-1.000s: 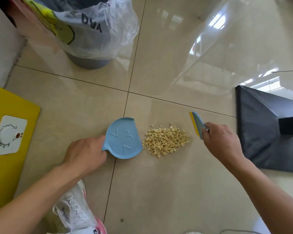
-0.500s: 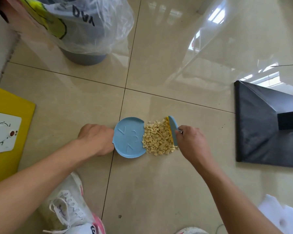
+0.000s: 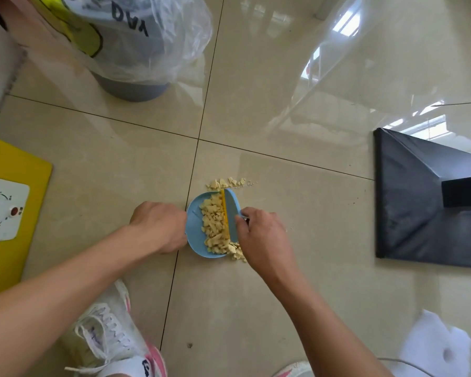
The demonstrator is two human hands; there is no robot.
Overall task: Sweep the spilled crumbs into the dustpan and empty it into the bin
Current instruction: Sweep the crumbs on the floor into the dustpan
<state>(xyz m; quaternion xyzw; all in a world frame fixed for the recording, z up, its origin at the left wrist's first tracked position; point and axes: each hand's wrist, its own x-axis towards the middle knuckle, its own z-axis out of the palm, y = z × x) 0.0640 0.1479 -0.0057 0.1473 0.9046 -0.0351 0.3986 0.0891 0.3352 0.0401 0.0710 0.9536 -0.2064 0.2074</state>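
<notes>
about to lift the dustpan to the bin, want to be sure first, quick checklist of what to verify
1. Left hand grips the dustpan: ok.
2. Right hand holds the brush against the pile: ok.
3. Most crumbs sit in the pan: ok.
4. Floor swept clean: not ok, stray crumbs lie beyond the far rim and a few at the near edge.
5. Bin mouth open: cannot tell, top is out of view.

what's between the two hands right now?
In the head view, the blue dustpan with most of the crumbs lies between the left hand and right hand; the small brush pushes against the pile.
</notes>
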